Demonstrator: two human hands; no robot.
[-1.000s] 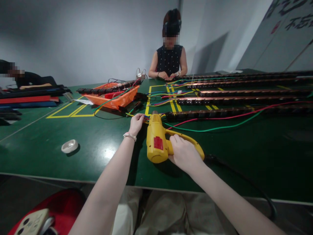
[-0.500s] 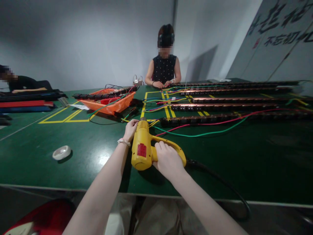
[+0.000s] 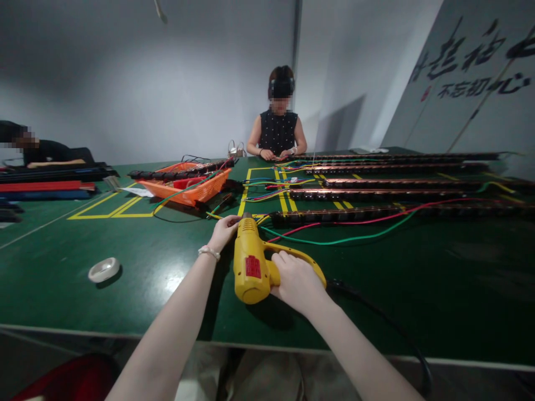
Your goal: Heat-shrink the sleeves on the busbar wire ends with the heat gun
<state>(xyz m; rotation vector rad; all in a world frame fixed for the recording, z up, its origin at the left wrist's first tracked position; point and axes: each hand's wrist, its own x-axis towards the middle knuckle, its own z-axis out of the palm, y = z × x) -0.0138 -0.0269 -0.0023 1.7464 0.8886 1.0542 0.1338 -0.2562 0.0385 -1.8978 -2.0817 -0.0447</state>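
My right hand (image 3: 295,281) is wrapped round the handle of a yellow heat gun (image 3: 251,262) with a red label, its nozzle pointing away from me. Just left of the nozzle, my left hand (image 3: 224,229) is closed on a bundle of coloured wires (image 3: 259,218) lying on the green table (image 3: 125,250). A white bracelet sits on that wrist. The wires run to the near end of a long black power strip (image 3: 334,214), with red and green leads trailing right.
Several more long black strips (image 3: 397,181) lie in rows at the right. An orange basket (image 3: 188,186) stands at centre left, a white tape roll (image 3: 103,269) near left. The gun's black cord (image 3: 376,317) loops right. One person sits opposite, another at far left.
The view has tilted up and shifted a little. Both hands keep their hold; the heat gun and wires stay in about the same spot on the table.
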